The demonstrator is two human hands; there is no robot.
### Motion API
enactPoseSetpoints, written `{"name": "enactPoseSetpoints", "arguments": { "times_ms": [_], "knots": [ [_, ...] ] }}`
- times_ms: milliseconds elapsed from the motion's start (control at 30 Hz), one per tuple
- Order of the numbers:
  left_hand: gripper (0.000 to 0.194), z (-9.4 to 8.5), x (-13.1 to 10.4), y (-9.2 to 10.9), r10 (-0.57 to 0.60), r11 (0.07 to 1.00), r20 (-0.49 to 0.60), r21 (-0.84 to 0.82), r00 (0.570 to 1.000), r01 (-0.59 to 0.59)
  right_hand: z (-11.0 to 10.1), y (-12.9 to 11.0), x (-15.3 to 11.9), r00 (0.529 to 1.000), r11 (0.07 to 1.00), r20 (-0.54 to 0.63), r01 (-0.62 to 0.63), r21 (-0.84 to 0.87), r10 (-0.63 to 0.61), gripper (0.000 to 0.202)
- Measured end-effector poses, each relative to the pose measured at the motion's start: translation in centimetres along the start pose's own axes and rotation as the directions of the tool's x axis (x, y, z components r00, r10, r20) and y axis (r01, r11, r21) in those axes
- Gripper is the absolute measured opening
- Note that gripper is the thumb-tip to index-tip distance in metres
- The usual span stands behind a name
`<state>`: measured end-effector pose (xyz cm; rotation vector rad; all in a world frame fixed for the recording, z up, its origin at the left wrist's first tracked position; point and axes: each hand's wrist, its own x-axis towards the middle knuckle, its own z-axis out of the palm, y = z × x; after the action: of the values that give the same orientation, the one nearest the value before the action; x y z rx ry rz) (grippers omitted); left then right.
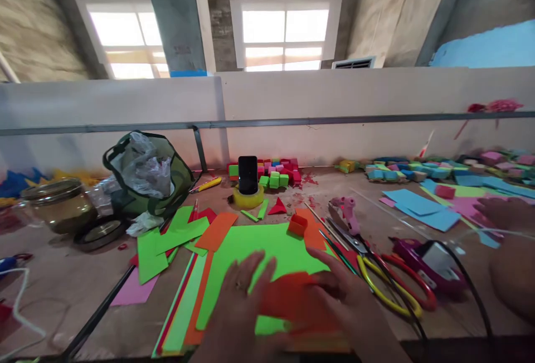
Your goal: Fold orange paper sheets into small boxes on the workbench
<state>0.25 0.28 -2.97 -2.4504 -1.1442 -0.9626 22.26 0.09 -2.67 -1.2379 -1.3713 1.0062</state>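
Observation:
An orange paper piece [288, 296] lies over a stack of bright green paper sheets [251, 240] in front of me. My left hand [238, 307], slightly blurred, has its fingers stretched out over the green sheet at the left edge of the orange piece. At the piece's right side, my right hand [343, 296] has its fingers curled on the paper, thumb side hidden. A small folded orange paper box [297, 226] sits on the sheets just beyond. Scissors [376, 274] with yellow and red handles lie right of my right hand, next to a green pencil [338, 251].
A pink glue gun [346, 212] and a purple device [426, 268] with a black cable lie to the right. Another person's hand [507, 212] works at far right. A phone [248, 174] stands on a tape roll [247, 197]. A bag [148, 173] and jar [61, 207] stand left.

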Motion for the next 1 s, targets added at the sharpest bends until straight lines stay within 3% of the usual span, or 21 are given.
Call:
{"name": "enactPoseSetpoints", "arguments": {
  "times_ms": [67,133,200,300,400,533,633,800,867,1000],
  "knots": [
    [0.057,-1.1,0.6,0.0,-0.191,0.979,-0.086,-0.086,0.978,0.183,0.3,-1.3,-0.2,0.994,0.993,-0.033,0.099,-0.064,-0.101,0.051],
    [0.03,-1.8,1.0,0.2,-0.221,0.962,-0.16,-0.198,0.962,0.188,0.7,-2.5,-0.5,0.981,0.971,-0.043,0.18,-0.155,-0.188,0.047],
    [0.019,-2.2,1.1,0.4,-0.204,0.948,-0.208,-0.287,0.957,0.14,1.1,-3.3,-0.8,0.97,0.949,-0.029,0.229,-0.215,-0.241,0.043],
    [0.022,-2.3,0.7,0.1,-0.167,0.942,-0.219,-0.323,0.961,0.09,1.3,-3.6,-0.9,0.974,0.954,0.016,0.223,-0.201,-0.224,0.049],
    [0.027,-2.1,-0.3,-0.6,-0.117,0.944,-0.189,-0.327,0.975,0.05,1.2,-3.0,-0.2,0.986,0.983,0.103,0.141,-0.117,-0.129,0.055],
    [0.028,-1.7,-1.6,-1.4,-0.033,0.938,-0.127,-0.347,0.991,-0.013,0.6,-1.8,0.9,0.999,0.996,0.041,0.009,-0.09,-0.006,0.052],
    [0.029,-1.6,-2.0,-1.5,0.052,0.946,-0.095,-0.313,0.994,-0.079,0.3,-1.4,1.1,0.994,0.997,0.084,-0.062,-0.054,0.067,0.059],
    [0.023,-1.9,-1.8,-0.8,0.17,0.944,-0.147,-0.26,0.974,-0.204,0.7,-1.3,0.7,0.966,0.977,0.225,-0.085,-0.198,0.13,0.052],
    [0.019,-2.1,-2.0,-0.4,0.185,0.938,-0.172,-0.265,0.968,-0.226,0.9,-1.3,0.8,0.98,0.977,0.174,-0.061,-0.203,0.097,0.049],
    [0.015,-2.0,-2.7,0.3,0.212,0.92,-0.184,-0.294,0.96,-0.26,0.7,-0.8,1.5,0.999,0.989,-0.034,-0.026,-0.142,0.021,0.049]
  ]
}}
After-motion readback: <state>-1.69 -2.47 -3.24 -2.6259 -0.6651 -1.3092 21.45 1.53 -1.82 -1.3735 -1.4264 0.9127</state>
